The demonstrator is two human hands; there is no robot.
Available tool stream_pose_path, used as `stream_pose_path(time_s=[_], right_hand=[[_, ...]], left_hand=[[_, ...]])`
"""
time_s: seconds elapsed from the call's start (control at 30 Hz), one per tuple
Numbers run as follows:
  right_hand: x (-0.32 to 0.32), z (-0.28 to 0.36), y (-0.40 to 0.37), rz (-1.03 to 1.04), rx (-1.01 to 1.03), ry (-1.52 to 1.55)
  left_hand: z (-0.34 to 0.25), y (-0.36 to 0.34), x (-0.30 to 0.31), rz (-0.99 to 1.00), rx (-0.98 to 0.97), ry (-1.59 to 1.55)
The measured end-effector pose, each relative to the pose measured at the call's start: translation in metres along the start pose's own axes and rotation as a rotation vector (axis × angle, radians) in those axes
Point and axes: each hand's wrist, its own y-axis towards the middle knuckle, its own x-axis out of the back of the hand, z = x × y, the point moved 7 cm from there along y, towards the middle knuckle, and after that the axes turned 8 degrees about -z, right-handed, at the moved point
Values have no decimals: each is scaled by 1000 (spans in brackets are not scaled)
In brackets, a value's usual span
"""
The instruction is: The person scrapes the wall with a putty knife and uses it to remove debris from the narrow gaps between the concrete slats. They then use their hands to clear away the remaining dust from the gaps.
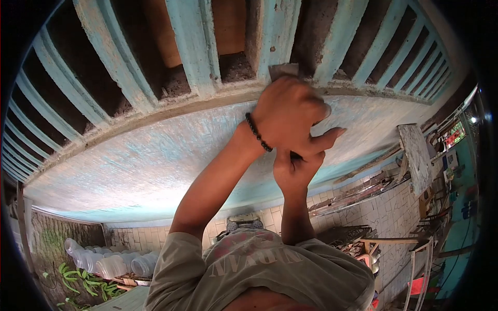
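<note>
The flat metal blade of a scraper (284, 70) shows beyond my left hand (293, 106), against the foot of a light-blue slat (280, 36). My left hand is closed over the scraper, its thumb sticking out to the right, and its fingers are partly smeared by motion. A black beaded bracelet (256, 133) circles the left wrist. Just below, my right hand (296, 168) is closed in line with the blade, seemingly around the scraper's handle. The handle itself is hidden by the hands. Beneath them, a wall panel (171, 140) has worn, patchy white and blue paint.
A ledge (202, 98) runs along the foot of the slats, with dark gaps between them. Clear plastic containers (111, 263) stand at lower left beside green plants (85, 280). On the right are a worn board (415, 158), a tiled floor (384, 212) and a wooden frame (419, 269).
</note>
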Motion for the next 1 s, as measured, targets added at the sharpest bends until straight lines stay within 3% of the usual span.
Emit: stream_pose_path(time_s=[0.2, 0.3, 0.4, 0.7, 0.8, 1.0], right_hand=[[5, 0, -8, 73, -61, -68], [2, -3, -11, -15, 30, -54], [-3, -6, -6, 26, -98, 2], [-2, -3, -9, -5, 56, -14], [-2, -5, -1, 36, -148, 18], [-3, -2, -14, -1, -5, -37]], left_hand=[[-2, -6, 0, 30, 41, -43], [1, -11, -3, 17, 77, -29], [4, 2, 3, 27, 75, -69], [-3, -7, 1, 33, -10, 6], [3, 6, 1, 38, 74, -50], [-2, -8, 5, 19, 19, -35]])
